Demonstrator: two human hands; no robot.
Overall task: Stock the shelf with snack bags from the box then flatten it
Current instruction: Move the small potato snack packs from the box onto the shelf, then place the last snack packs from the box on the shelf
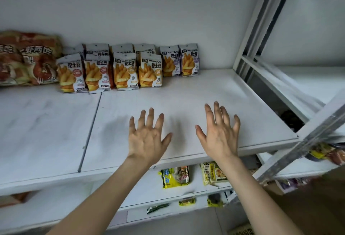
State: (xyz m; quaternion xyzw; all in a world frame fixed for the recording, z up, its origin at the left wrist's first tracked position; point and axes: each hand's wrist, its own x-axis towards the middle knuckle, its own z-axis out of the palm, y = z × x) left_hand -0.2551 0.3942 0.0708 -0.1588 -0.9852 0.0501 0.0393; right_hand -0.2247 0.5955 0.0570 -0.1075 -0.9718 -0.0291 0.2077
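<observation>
Several small snack bags (127, 70) printed with fries stand in two rows against the back wall of the white shelf (224, 94). The two at the right end (180, 61) have purple labels. My left hand (148, 137) and my right hand (220, 132) hover palm-down over the front of the shelf, fingers spread, holding nothing, well short of the bags. A corner of a brown cardboard box (240, 230) shows at the bottom edge.
A large orange snack bag (28, 59) leans at the far left. Yellow packets (175, 177) lie on the lower shelf, with small items below them. White metal uprights (261, 20) and a grey rail (308, 141) stand on the right.
</observation>
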